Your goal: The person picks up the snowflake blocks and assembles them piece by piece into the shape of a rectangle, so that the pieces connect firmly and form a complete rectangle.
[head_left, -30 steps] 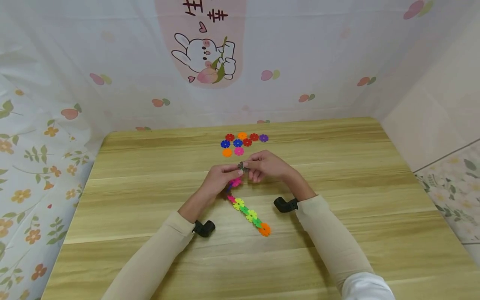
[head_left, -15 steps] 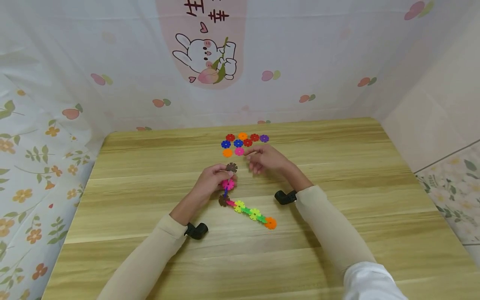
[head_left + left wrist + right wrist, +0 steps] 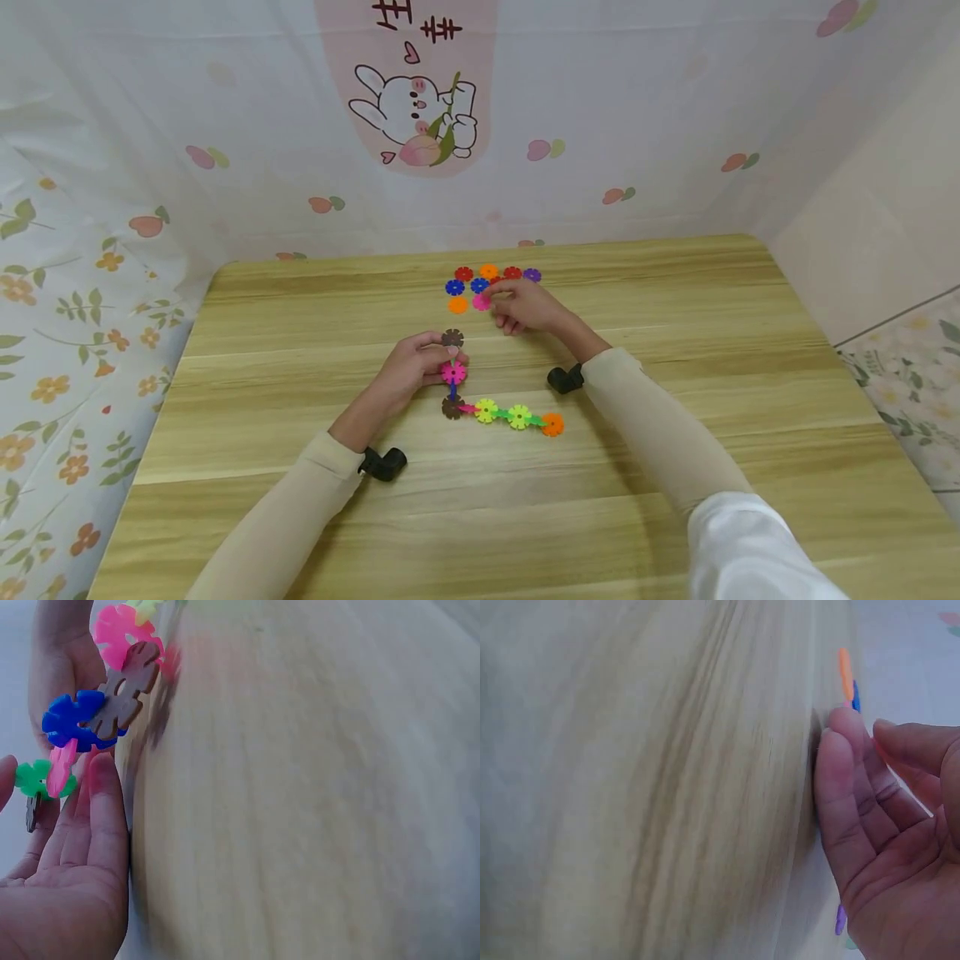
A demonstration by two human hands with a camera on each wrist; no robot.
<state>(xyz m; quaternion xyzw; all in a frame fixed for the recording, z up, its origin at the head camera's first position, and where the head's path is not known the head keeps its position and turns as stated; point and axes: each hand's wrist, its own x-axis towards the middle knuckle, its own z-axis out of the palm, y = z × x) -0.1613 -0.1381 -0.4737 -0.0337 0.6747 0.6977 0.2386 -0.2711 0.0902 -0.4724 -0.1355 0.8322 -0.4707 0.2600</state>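
My left hand (image 3: 405, 368) pinches a chain of slotted flower-shaped plastic discs near its far end. A brown disc (image 3: 452, 337) tops the chain, with a green disc (image 3: 34, 776) at my thumb and a pink disc (image 3: 60, 769) below it. From a brown corner disc (image 3: 452, 407) the chain bends right through yellow and green discs to an orange end disc (image 3: 552, 425). My right hand (image 3: 531, 307) reaches over the loose discs, its fingertips right at a loose pink disc (image 3: 481, 302). Its thumb and fingers stand apart in the right wrist view.
Several loose discs lie at the table's back, among them a blue disc (image 3: 454, 287), an orange disc (image 3: 457, 305) and a purple disc (image 3: 532, 275). The wooden table (image 3: 660, 333) meets a patterned curtain (image 3: 285, 200) behind. Black wrist cameras (image 3: 385, 464) sit on both wrists.
My right hand has left the brown disc and moved back to the loose discs. My left hand has shifted left and nearer with the chain, whose lower row has swung almost level.
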